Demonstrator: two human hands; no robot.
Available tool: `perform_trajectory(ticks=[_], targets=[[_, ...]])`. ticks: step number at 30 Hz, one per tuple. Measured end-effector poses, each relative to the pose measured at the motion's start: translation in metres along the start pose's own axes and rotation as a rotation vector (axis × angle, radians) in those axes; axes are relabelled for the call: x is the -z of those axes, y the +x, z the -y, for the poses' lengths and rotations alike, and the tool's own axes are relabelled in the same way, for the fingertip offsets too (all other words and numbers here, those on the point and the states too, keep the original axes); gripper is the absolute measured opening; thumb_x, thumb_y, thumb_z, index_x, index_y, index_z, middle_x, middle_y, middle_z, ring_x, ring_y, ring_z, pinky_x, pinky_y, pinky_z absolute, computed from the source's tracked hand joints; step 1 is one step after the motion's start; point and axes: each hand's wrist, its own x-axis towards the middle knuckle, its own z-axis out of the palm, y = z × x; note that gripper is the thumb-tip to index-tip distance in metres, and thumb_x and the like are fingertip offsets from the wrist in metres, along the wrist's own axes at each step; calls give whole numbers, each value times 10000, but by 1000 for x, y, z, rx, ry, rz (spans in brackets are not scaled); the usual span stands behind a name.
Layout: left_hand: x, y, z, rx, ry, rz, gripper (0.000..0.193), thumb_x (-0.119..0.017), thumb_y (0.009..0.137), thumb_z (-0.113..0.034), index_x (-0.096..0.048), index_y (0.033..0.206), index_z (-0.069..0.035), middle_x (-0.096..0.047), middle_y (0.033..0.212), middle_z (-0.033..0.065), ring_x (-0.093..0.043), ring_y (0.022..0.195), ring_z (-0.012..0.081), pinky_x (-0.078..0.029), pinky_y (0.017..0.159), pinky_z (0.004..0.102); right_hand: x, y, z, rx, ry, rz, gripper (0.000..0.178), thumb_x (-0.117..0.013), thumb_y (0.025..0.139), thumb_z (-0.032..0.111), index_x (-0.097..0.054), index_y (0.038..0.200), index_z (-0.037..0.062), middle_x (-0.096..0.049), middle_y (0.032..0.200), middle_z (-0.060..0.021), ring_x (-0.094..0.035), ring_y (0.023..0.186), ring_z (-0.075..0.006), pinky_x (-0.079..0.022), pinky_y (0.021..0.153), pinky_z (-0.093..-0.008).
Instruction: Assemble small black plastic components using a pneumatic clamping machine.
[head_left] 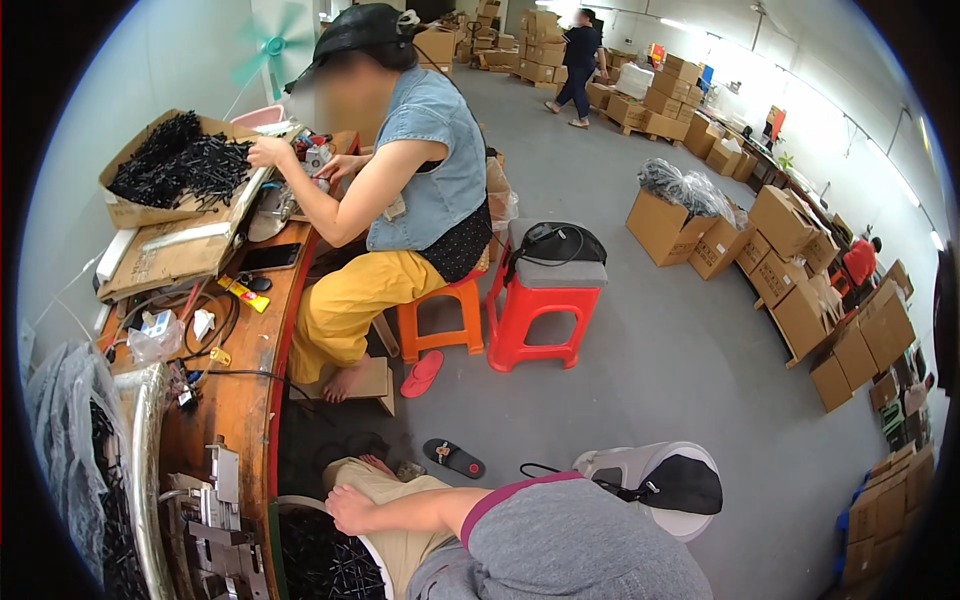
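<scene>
My right arm, in a grey sleeve with maroon trim, reches left across the lower middle. Its hand (350,508) lies on my tan trousers (408,492) near the knee, fingers loosely bent and seemingly holding nothing. Directly below that hand is a white-rimmed tub (378,565) filled with thin black plastic pieces (325,560). A metal bench fixture (218,525) stands on the wooden table (250,415), left of the tub. My left hand is outside the picture.
A co-worker in a denim vest (425,140) works beside a carton of black pieces (180,165). Red (545,330) and orange stools (440,315), a white stool (610,460) and sandals (453,458) stand on the floor. Cartons (665,230) line the right; another person (578,65) walks behind.
</scene>
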Motion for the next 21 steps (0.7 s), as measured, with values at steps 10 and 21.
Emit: perform_trajectory(ticks=[10,21], targets=[[33,-41,98,432,193,-184,727,-399,875,-550,-575,1269,36,-567,1289,250,-514,1223,373,-365,1065,404,13,-1,0,16,91,50,373,-658,783,289,-599,1025,11,-564,1018,-113,-504,1052,-263,-374,907,-382],[55,-92,137,754,282,-283,762,-385,882,-596,-577,1268,32,-564,1290,253,-511,1224,379,-363,1068,408,19,2,-6,28,199,78,364,-648,818,296,-565,1029,12,-560,1024,-125,-503,1054,-278,-369,914,-391]])
